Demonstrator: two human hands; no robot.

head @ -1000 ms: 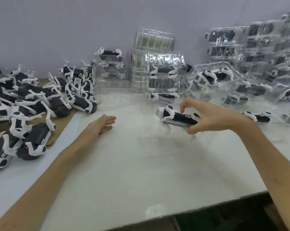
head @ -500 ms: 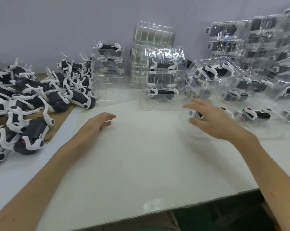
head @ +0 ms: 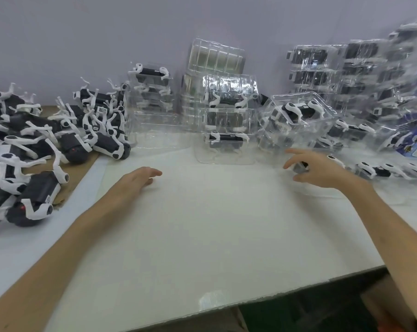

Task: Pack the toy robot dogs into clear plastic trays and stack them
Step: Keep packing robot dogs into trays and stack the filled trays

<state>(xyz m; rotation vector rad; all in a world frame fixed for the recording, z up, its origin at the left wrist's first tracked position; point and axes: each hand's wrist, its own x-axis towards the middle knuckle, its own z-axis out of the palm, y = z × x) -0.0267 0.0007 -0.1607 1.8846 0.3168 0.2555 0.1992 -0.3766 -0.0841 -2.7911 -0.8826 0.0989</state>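
Observation:
Black and white toy robot dogs (head: 35, 149) lie in a loose heap at the left. My left hand (head: 140, 178) rests flat and empty on the white table, just right of that heap. My right hand (head: 320, 168) lies with spread fingers over a packed clear tray with a dog (head: 301, 167) at the right of the table; most of that tray is hidden under the hand. Another packed tray (head: 226, 140) stands in front of a stack at the back centre. More packed dogs (head: 382, 171) lie in a row to the right of my right hand.
Tall stacks of packed trays (head: 322, 68) fill the back right, with one tray (head: 298, 111) leaning tilted. Empty clear trays (head: 217, 56) top the centre stack. Brown cardboard (head: 83, 164) lies under the loose dogs. The table's front edge (head: 250, 300) runs close below.
My right hand carried the packed tray from the table's middle to the right and set it down among the others. My left hand stayed put.

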